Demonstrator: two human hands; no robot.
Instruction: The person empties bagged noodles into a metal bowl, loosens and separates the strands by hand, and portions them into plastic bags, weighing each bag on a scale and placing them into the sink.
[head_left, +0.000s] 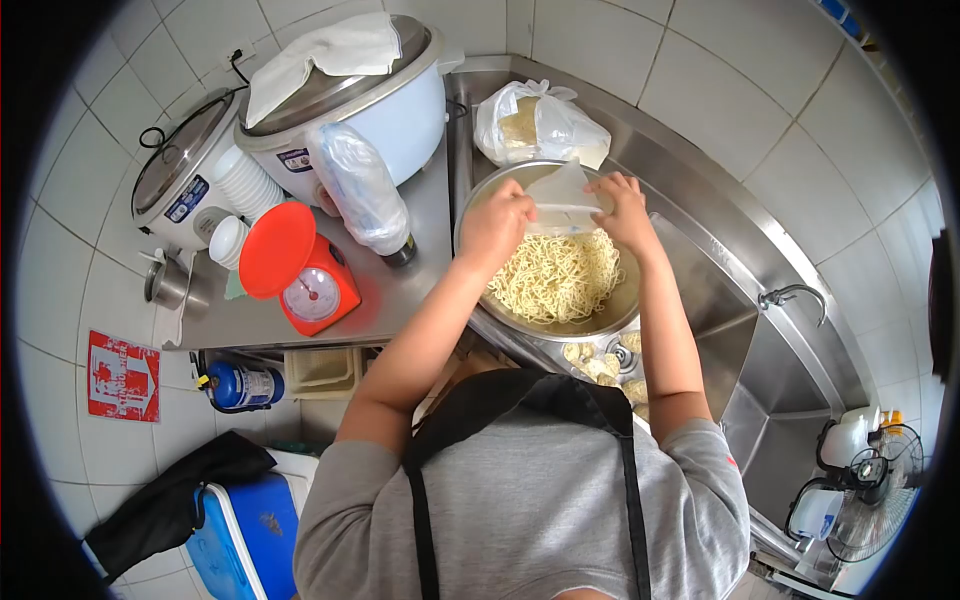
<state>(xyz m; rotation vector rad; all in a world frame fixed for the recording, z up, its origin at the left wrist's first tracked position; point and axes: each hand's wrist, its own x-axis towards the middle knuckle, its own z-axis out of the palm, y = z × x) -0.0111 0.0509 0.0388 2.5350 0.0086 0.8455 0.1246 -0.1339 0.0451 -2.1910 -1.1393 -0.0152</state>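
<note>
Both hands hold a clear plastic bag [562,200] over a large metal bowl [608,322]. My left hand [503,226] is closed on the bag's left side, and my right hand [624,212] grips its right side with bent fingers. Below the bag, a heap of pale yellow noodles [556,277] lies in the bowl. Whether anything is left inside the bag is hard to tell. The bowl stands at the sink, and pale lumps of food [598,362] lie just below its rim, between my forearms.
A white plastic bag [540,125] lies behind the bowl. At the left stand a red scale [312,290], a plastic-wrapped bottle [362,190], stacked white cups [247,183] and two large cookers [400,115], [185,175]. A faucet [795,298] is at the right.
</note>
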